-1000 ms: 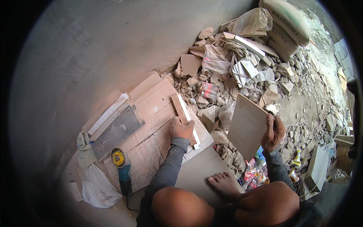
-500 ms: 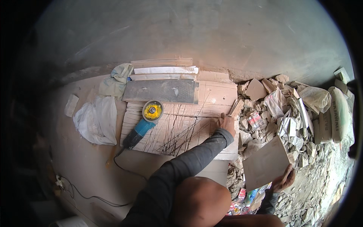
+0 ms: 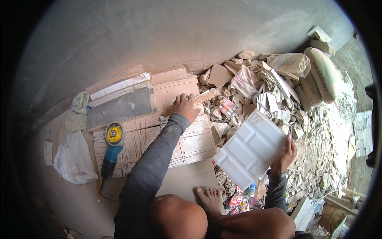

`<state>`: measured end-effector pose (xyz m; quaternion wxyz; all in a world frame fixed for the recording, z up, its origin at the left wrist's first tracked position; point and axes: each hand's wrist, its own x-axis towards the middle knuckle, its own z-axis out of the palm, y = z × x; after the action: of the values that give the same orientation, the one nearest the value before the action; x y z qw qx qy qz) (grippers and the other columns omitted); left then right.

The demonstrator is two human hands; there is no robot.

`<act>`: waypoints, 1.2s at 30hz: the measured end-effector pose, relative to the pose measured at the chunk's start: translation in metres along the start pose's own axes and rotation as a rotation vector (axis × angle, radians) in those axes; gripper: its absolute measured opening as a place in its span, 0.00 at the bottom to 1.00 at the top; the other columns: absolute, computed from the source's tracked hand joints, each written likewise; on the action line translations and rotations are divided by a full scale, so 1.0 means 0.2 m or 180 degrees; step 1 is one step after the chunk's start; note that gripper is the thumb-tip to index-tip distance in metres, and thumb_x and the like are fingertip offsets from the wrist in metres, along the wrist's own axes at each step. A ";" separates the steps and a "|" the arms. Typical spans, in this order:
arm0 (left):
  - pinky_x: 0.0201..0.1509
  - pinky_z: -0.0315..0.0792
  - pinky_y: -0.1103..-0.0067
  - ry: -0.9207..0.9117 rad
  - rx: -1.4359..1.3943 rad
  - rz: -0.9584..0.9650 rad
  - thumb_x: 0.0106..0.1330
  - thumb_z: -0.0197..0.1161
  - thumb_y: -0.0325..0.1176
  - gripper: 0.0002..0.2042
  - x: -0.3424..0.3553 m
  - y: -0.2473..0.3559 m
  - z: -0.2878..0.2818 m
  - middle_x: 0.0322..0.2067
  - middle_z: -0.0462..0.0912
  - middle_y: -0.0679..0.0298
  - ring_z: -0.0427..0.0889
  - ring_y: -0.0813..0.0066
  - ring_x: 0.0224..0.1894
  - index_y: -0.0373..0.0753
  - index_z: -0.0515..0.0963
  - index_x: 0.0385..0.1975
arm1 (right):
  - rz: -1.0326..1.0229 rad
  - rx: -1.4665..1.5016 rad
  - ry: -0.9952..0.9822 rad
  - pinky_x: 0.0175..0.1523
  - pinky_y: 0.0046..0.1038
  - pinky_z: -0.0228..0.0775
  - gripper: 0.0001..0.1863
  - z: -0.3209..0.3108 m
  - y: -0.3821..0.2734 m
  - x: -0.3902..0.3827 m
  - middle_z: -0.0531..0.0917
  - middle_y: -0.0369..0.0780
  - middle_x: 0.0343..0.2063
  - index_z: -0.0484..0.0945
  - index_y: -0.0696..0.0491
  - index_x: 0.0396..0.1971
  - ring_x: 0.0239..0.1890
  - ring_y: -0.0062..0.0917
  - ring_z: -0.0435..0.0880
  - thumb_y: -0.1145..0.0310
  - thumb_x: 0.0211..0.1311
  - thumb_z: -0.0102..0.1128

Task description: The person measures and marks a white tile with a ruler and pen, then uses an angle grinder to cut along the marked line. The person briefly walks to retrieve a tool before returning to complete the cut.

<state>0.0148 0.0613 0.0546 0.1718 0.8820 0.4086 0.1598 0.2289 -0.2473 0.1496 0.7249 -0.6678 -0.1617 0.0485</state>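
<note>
Left hand: we pinch one end of a narrow strip across the scratched board's edge.
Right hand: we grip the tile by its edge, ridged white back upward.
Tile: over the rubble.

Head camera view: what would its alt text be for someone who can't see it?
A person's right hand grips a pale tile, its ridged side showing, over rubble. The left hand is over a scored board, beside a narrow strip; a blue angle grinder lies farther left.
</note>
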 end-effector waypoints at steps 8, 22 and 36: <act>0.62 0.72 0.74 -0.1993 -0.3804 -0.0373 0.78 0.57 0.52 0.30 -0.39 0.36 -0.41 0.54 0.81 0.53 0.79 0.73 0.56 0.28 0.71 0.62 | 0.0961 0.0973 -0.0405 0.41 0.17 0.68 0.13 0.35 0.14 0.05 0.87 0.32 0.33 0.86 0.58 0.37 0.33 0.12 0.80 0.64 0.76 0.61; 0.56 0.71 0.78 -0.0246 -0.3618 -0.0706 0.82 0.51 0.40 0.17 -0.87 0.11 -0.59 0.49 0.80 0.58 0.76 0.78 0.49 0.30 0.72 0.55 | -0.2716 -0.1301 -0.4200 0.79 0.49 0.47 0.43 0.84 -0.24 -0.58 0.55 0.52 0.77 0.55 0.57 0.77 0.79 0.48 0.53 0.43 0.74 0.52; 0.48 0.69 0.79 -0.0019 -0.3611 -0.0759 0.82 0.52 0.40 0.14 -1.00 0.04 -0.75 0.40 0.78 0.63 0.72 0.82 0.42 0.33 0.73 0.45 | -0.2332 -0.1627 -0.2775 0.80 0.53 0.38 0.46 0.90 -0.22 -0.43 0.53 0.61 0.75 0.49 0.65 0.76 0.79 0.56 0.48 0.41 0.77 0.45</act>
<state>-0.1662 -0.0715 0.1631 0.6357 0.6003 0.3552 0.3308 0.0883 -0.1055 0.1888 0.3791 -0.6401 -0.6678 0.0245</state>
